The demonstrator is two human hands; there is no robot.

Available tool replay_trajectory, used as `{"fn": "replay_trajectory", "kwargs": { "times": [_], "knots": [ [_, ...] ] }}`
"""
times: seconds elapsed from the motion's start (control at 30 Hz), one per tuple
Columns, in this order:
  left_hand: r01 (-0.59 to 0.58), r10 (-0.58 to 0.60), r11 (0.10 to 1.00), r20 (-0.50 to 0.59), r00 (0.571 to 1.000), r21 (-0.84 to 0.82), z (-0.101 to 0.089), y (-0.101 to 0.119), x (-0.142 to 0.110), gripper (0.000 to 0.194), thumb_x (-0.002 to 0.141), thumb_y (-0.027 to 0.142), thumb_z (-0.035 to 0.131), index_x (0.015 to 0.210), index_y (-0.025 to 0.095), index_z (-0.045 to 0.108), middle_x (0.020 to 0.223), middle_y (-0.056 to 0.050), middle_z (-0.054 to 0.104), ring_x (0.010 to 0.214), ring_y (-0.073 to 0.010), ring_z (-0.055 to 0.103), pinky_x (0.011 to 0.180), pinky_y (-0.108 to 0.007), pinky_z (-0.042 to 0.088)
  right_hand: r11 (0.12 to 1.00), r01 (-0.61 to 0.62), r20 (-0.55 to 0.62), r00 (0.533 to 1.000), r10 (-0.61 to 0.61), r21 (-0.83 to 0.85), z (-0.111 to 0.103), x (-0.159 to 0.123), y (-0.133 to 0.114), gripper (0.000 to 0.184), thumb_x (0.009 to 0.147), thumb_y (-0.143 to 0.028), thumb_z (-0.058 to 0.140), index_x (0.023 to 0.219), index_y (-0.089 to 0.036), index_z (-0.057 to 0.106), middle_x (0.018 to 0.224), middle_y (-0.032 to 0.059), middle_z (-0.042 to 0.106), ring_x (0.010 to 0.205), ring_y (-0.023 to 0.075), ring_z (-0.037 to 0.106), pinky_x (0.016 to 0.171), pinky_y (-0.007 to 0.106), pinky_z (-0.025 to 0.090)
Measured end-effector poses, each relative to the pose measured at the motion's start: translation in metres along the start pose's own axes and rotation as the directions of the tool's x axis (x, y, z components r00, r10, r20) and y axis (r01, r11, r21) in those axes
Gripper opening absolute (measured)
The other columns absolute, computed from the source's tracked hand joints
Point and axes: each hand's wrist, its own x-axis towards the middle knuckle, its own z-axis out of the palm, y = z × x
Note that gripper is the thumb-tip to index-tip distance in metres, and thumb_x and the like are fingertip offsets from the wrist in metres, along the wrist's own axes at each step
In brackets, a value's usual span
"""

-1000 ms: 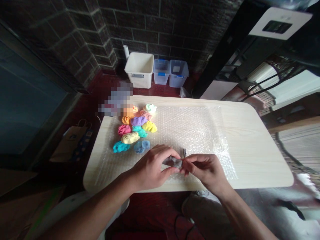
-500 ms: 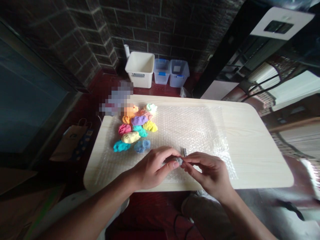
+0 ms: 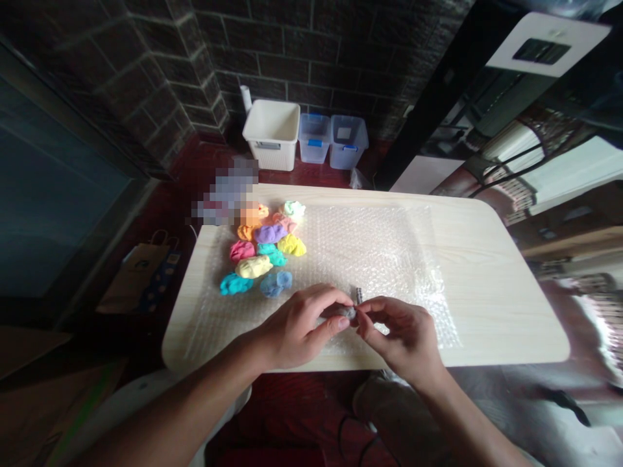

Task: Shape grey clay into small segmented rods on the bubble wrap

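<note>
- On the bubble wrap sheet (image 3: pixel 379 253), at its far left end, a cluster of coloured clay lumps (image 3: pixel 265 250) lies untouched: pink, yellow, teal, blue, purple, orange and pale green, none of them shaped into anything.
- The left hand (image 3: pixel 296 327), at the sheet's near edge, has thumb and fingers pinched on a small grey clay lump (image 3: pixel 344 312).
- The right hand (image 3: pixel 403 331), just right of that lump, also has its fingertips closed on it, so both hands grip the one piece above the sheet.
- Judging by this, only the grey piece is being worked; the coloured ones remain.
- A small dark metal piece (image 3: pixel 359 295) stands on the sheet just beyond the lump.
- Beyond the sheet, on the floor, a white bin (image 3: pixel 272 133) and two clear lidded boxes (image 3: pixel 331 139) sit side by side; their contents cannot be made out.
</note>
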Motion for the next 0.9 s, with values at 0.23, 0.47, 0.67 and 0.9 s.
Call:
{"fn": "replay_trajectory", "kwargs": {
  "times": [0.23,0.47,0.67,0.9],
  "knots": [
    [-0.015,0.015,1.0,-0.028,0.999,0.014,0.0,-0.001,0.0,0.018,0.103,0.026,0.057,0.115,0.016,0.065,0.108,-0.008,0.071,0.104,-0.0213,0.067,0.091,-0.033,0.051,0.998,0.028,0.009,1.0,-0.027,-0.051,-0.003,0.003,-0.006,0.01,0.089,-0.028,0.078,0.09,-0.018,0.082,0.076,0.0073,0.081,0.064,0.0206,0.076,0.049,0.023,0.058],
    [-0.063,0.074,0.983,-0.06,0.995,0.17,0.002,0.001,0.001,0.013,0.099,0.022,0.061,0.11,0.016,0.065,0.104,-0.007,0.069,0.101,-0.0222,0.063,0.091,-0.036,0.049,0.986,-0.146,0.067,0.988,0.14,0.085,0.0,0.006,-0.007,0.02,0.089,-0.035,0.079,0.087,-0.016,0.083,0.069,0.0074,0.079,0.057,0.0181,0.073,0.053,0.025,0.057],
    [-0.113,0.136,0.952,-0.059,0.989,0.285,0.007,-0.003,0.0,0.019,0.101,0.021,0.061,0.118,0.016,0.067,0.107,-0.009,0.071,0.103,-0.0236,0.063,0.091,-0.037,0.049,0.954,-0.197,0.037,0.98,0.193,0.228,0.006,0.007,-0.003,0.02,0.083,-0.035,0.085,0.083,-0.016,0.081,0.067,0.0068,0.078,0.056,0.0161,0.071,0.054,0.023,0.057],
    [-0.062,0.082,0.958,-0.058,0.995,0.281,0.008,-0.005,0.001,0.019,0.101,0.022,0.061,0.118,0.017,0.067,0.109,-0.008,0.07,0.104,-0.0237,0.063,0.092,-0.038,0.05,1.0,-0.017,-0.01,1.0,0.017,-0.019,0.005,0.002,-0.001,0.01,0.089,-0.027,0.078,0.091,-0.018,0.08,0.079,0.0073,0.082,0.065,0.0205,0.077,0.06,0.028,0.062]
  ]
}}
